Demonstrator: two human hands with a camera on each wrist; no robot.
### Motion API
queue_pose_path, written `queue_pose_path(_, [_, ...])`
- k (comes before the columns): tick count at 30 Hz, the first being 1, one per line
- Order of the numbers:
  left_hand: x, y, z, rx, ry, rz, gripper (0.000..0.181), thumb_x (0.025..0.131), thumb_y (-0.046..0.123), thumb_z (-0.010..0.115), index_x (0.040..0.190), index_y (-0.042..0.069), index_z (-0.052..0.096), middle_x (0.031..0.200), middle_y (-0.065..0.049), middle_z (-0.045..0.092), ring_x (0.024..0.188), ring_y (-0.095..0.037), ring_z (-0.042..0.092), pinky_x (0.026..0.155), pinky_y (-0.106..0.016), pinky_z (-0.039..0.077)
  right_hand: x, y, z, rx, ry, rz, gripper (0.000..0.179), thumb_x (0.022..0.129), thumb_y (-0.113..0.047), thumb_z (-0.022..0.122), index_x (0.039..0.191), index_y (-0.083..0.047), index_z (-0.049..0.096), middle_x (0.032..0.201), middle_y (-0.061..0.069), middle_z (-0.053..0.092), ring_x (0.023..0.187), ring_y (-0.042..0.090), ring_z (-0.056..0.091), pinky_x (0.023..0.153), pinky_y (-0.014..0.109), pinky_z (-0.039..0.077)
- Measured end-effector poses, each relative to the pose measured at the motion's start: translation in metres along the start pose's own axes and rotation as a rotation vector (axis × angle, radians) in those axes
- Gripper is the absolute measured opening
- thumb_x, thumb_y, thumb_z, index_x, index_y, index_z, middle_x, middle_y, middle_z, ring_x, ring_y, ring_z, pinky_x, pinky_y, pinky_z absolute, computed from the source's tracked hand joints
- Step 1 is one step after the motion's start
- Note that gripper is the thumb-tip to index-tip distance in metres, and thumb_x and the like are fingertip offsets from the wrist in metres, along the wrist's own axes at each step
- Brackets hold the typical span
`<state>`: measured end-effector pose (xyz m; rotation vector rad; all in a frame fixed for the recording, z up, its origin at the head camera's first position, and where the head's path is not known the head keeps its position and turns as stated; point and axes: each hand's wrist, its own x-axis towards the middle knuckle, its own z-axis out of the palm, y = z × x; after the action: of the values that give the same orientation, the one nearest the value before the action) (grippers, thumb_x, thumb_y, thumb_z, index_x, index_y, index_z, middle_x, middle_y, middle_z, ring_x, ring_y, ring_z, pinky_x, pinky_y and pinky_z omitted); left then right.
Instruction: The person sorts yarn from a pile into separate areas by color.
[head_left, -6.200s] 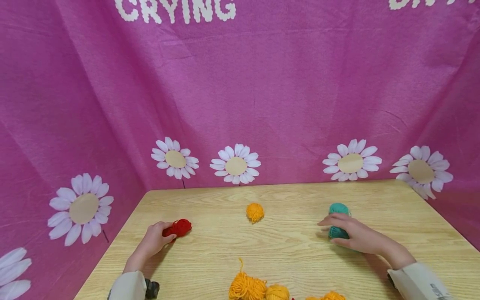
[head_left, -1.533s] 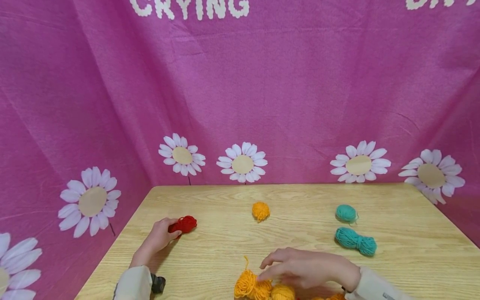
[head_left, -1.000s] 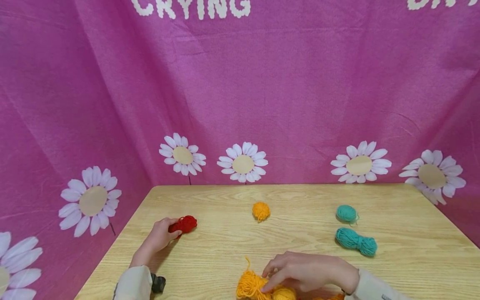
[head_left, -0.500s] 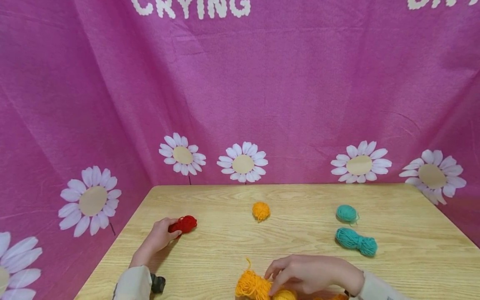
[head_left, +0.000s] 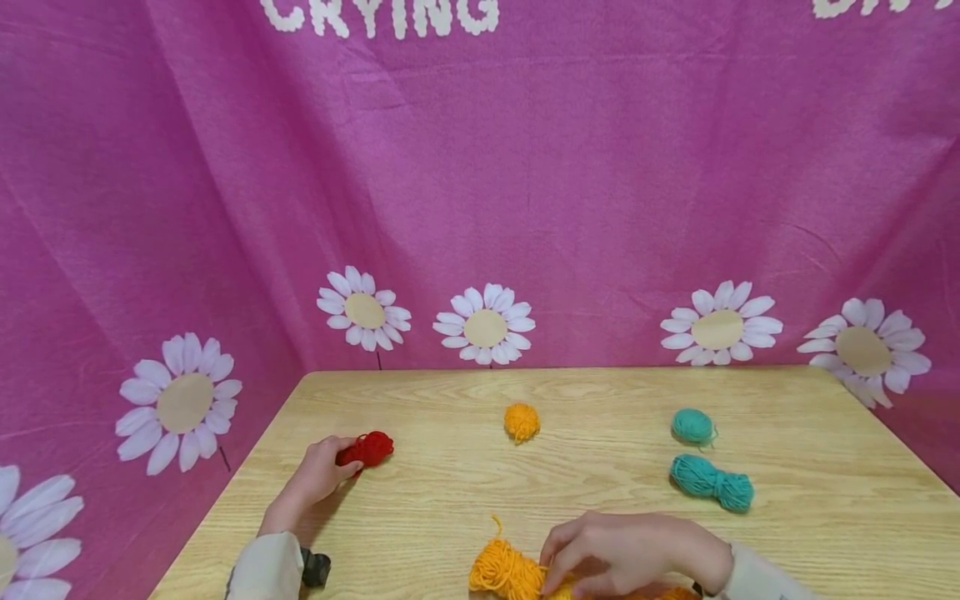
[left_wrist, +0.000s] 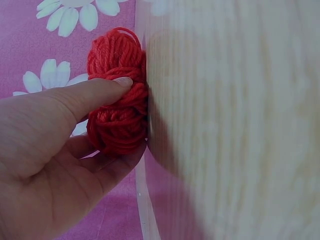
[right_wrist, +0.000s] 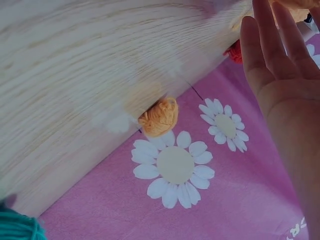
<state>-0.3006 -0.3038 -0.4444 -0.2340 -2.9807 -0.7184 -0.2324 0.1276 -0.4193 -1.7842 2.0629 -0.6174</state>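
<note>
My left hand (head_left: 318,473) holds a small red skein of yarn (head_left: 372,448) on the left of the table. In the left wrist view the thumb lies across the skein's tied middle (left_wrist: 117,85) and the other fingers are behind it. At the front, my right hand (head_left: 622,546) reaches down with thumb and fingers around a yellow ball of yarn (head_left: 561,591), mostly hidden by the hand. Touching its fingertips on the left is an orange-yellow skein (head_left: 504,571) with a loose strand. The right wrist view shows the right hand's (right_wrist: 290,65) fingers only partly.
An orange-yellow yarn ball (head_left: 522,423) lies at the back middle of the wooden table (head_left: 420,500). At the right are a teal ball (head_left: 692,427) and a teal skein (head_left: 712,483). More orange yarn (head_left: 675,593) shows at the bottom edge. A pink cloth (head_left: 570,208) hangs behind.
Earlier the right hand was over the teal yarn; it has moved to the front yarn, and over the last second lowered its fingers around the yellow ball. The left hand keeps its hold.
</note>
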Motion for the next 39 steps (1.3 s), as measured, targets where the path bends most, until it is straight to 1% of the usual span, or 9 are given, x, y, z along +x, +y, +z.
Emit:
queue_pose_path(4, [0.0006,-0.0007,0.0005,0.005,-0.001,-0.004,0.041,0.087,0.007,0.071,0.123,-0.011,0.061,0.106,-0.022,0.066,0.095,-0.031,0.063,0.088,-0.048,0.055,0.0001,0.0003,0.0012,0.005,0.0,0.012,0.029,0.102,-0.021,0.052,0.128,-0.021,0.064,0.127,-0.002,0.063,0.112,0.001,0.057,0.098,0.02,0.049])
queue_pose_path(13, [0.0006,-0.0014,0.0006,0.003,-0.005,-0.009,0.042,0.087,0.007,0.071,0.124,-0.011,0.061,0.105,-0.02,0.066,0.093,-0.028,0.062,0.087,-0.047,0.055,-0.0008,0.0,0.0055,0.074,-0.024,0.051,0.034,0.1,-0.031,0.054,0.132,-0.021,0.062,0.127,-0.004,0.063,0.111,-0.004,0.055,0.094,0.017,0.049])
queue_pose_path(21, [0.0004,-0.0009,-0.0004,0.003,-0.009,0.0,0.041,0.087,0.007,0.071,0.123,-0.01,0.061,0.105,-0.02,0.066,0.093,-0.028,0.063,0.086,-0.046,0.055,0.0007,0.0,0.0053,0.013,-0.05,0.077,0.036,0.097,-0.023,0.061,0.133,-0.024,0.061,0.13,-0.007,0.061,0.113,-0.004,0.054,0.096,0.019,0.049])
queue_pose_path(27, [0.0006,-0.0008,-0.0002,0.006,-0.005,0.008,0.041,0.087,0.006,0.071,0.123,-0.011,0.061,0.105,-0.021,0.066,0.094,-0.03,0.063,0.086,-0.047,0.055,0.0018,-0.0016,0.0037,0.015,-0.075,0.107,0.039,0.095,-0.019,0.063,0.134,-0.027,0.06,0.131,-0.008,0.06,0.113,-0.003,0.052,0.095,0.018,0.049])
queue_pose_path(34, [0.0008,-0.0006,0.0009,0.011,-0.009,-0.002,0.042,0.087,0.007,0.071,0.124,-0.011,0.061,0.107,-0.022,0.066,0.096,-0.03,0.063,0.088,-0.047,0.055,0.0001,-0.0035,0.0028,-0.021,-0.044,0.084,0.039,0.095,-0.018,0.064,0.133,-0.025,0.06,0.13,-0.007,0.06,0.115,-0.001,0.054,0.096,0.02,0.049])
queue_pose_path(39, [0.0004,0.0001,0.0004,0.012,-0.012,-0.013,0.042,0.087,0.006,0.07,0.124,-0.011,0.06,0.107,-0.022,0.066,0.096,-0.03,0.063,0.089,-0.048,0.055,-0.0025,-0.0035,0.0005,-0.03,-0.028,0.097,0.039,0.096,-0.021,0.062,0.135,-0.027,0.058,0.132,-0.007,0.058,0.116,0.001,0.053,0.097,0.021,0.049])
